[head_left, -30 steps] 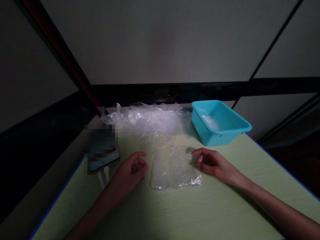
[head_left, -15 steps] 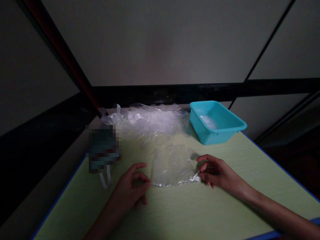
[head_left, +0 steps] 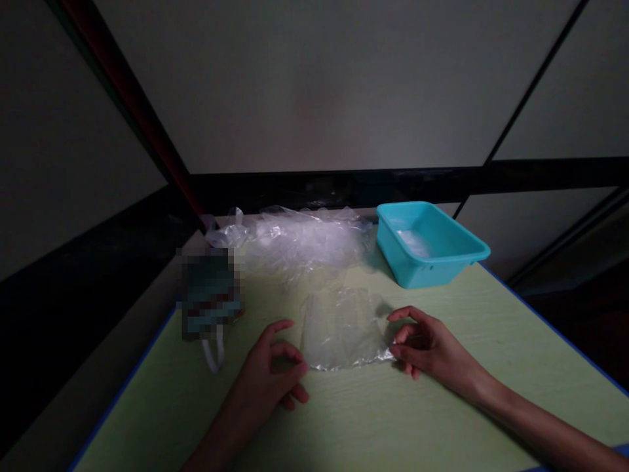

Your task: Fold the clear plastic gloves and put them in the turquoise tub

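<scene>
A thin, clear piece of plastic film (head_left: 346,331) lies flat on the table, its shiny crinkled edge towards me. Whether it is a bag or a glove, I cannot tell. At its near left corner, my left hand (head_left: 275,364) has thumb and a finger closed together, with the index finger stretched out above. The thumb and fingers of my right hand (head_left: 417,341) pinch the near right corner. Behind the film spreads a loose heap of clear crumpled plastic (head_left: 309,239).
A turquoise plastic basin (head_left: 427,272) with something whitish inside stands at the back right. To the left is a pixelated dark green object (head_left: 211,295) with a white strap. The pale green tabletop (head_left: 363,419) has a blue edge, and cabinet panels (head_left: 319,98) rise behind.
The view has shifted slightly, so everything sits a little farther right. My left hand has come closer to the film's near left corner; my right hand stays at the right corner.
</scene>
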A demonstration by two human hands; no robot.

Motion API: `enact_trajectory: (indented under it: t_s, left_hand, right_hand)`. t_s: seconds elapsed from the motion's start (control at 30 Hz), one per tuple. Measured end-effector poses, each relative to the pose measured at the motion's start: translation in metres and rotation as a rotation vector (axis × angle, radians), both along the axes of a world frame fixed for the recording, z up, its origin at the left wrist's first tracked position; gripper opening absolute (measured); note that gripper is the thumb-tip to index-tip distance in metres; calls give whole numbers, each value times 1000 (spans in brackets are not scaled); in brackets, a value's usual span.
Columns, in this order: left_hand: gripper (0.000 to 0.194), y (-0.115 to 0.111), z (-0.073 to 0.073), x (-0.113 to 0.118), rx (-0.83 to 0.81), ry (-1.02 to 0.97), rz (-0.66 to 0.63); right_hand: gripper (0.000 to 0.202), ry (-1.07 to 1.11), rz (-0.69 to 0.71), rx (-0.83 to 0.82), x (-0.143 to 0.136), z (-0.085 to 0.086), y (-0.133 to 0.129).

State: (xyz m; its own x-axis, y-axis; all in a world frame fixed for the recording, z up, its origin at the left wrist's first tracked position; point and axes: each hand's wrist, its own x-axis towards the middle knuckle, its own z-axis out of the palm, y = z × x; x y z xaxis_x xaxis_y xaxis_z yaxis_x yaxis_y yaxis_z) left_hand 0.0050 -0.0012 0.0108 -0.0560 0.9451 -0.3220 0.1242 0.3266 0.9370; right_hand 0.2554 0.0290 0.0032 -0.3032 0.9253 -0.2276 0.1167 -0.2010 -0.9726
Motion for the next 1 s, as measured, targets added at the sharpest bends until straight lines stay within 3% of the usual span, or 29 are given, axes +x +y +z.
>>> enact_trajectory:
  t_s: [0.43,0.7,0.77,0.87,0.93,1.0]
  left_hand:
    - [69,-4,7,1,-8,52,-91]
    - [79,-3,3,-1,24,158,-104]
    - [73,-4,4,-3,102,267,-98]
    - [53,-8,7,-2,352,524,-137]
    - [48,-12,7,2,533,705,-254]
    - [56,-16,7,8,662,842,-441]
  right_hand:
    - [37,-140,33,46,3,-3,-10]
    - [38,-392,141,310,9,3,-15]
    - [37,-539,159,420,10,11,-16]
    - [31,-722,163,614,7,23,-19]
    - [31,-787,203,723,3,28,-22]
    - [40,-842,285,811,-3,29,-26]
